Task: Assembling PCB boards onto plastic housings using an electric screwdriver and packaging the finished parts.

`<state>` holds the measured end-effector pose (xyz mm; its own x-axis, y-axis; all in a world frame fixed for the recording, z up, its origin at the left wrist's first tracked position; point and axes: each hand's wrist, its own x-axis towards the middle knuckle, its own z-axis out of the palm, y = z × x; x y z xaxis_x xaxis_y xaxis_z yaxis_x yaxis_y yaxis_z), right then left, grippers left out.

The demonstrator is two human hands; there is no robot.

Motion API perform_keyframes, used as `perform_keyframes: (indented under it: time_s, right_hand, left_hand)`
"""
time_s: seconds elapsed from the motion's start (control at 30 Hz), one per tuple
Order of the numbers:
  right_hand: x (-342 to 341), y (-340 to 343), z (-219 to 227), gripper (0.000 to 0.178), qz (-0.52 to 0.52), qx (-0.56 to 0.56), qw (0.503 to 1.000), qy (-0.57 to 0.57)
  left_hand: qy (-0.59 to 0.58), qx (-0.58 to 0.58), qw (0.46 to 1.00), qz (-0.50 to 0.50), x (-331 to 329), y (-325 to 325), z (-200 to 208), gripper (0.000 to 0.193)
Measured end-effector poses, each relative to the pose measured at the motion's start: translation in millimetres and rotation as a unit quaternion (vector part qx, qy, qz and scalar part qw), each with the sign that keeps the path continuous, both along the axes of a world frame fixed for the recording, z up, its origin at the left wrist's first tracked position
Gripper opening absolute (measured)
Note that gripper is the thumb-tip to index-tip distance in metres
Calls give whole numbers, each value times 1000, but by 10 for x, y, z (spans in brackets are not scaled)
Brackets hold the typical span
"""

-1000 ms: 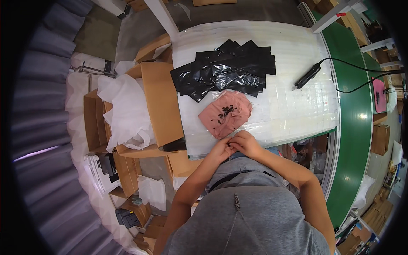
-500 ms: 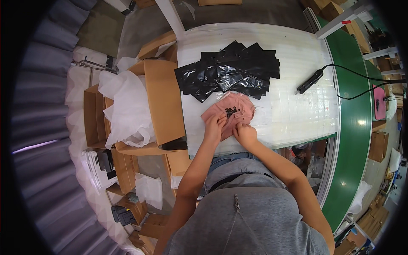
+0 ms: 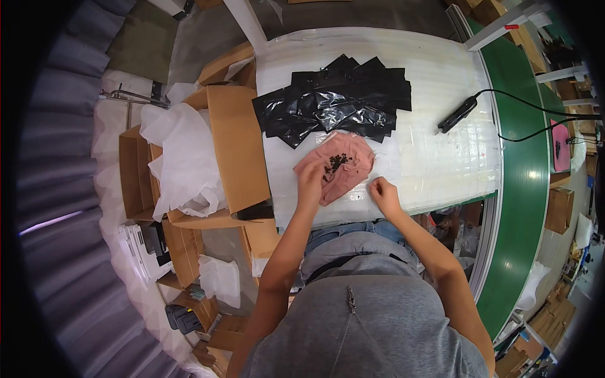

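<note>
A crumpled pink cloth [image 3: 350,148] lies on the white-covered table, with a small heap of tiny black pieces [image 3: 338,162] on it. My left hand [image 3: 311,179] rests over the cloth's left side, fingers together, its fingertips beside the black pieces; what they hold, if anything, is hidden. Just off the cloth's right edge is my right hand [image 3: 385,193], its fingers curled into a pinch. Anything between those fingertips is too small to make out. Beyond the cloth, glossy black plastic bags [image 3: 340,101] lie overlapping in a spread pile.
A black hand tool with a cable [image 3: 459,116] lies on the table's right part. To the left stands an open cardboard box [image 3: 236,151] beside white packing sheets [image 3: 179,157]. A green surface [image 3: 520,176] runs along the right side.
My right hand has moved off the cloth to the right. My left hand has shifted slightly left, and the black pieces are spread a little more toward it.
</note>
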<state>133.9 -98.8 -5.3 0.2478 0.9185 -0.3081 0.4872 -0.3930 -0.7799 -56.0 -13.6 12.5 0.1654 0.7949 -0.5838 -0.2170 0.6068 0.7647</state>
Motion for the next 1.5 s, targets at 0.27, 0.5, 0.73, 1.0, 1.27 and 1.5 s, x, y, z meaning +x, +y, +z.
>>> perform_keyframes:
  time_s: [0.27,0.5,0.73,1.0,1.27,1.5]
  right_hand:
    - [-176,-106,-17,7,209,159,961,-84]
    - [-200,-99,-140,13,201,123,959,-158]
    - [-226,-25,-164,19,221,51,948,-222]
    - [-212,339,143,21,174,141,969,-101]
    - [-481,840,60,14,199,217,950,-101]
    - [-335,616,263,11,277,131,932,-192]
  left_hand:
    - [302,68,949,-68,-390,-320,-139,18]
    - [310,21,939,-148,-312,-371,-234,17]
    - [71,63,994,-60,-383,-389,-379,13]
    - [7,-88,996,2,-344,-287,-148,29]
    - [133,123,981,-75,-305,-272,-398,35]
    - [124,117,985,-41,-323,-222,-517,31]
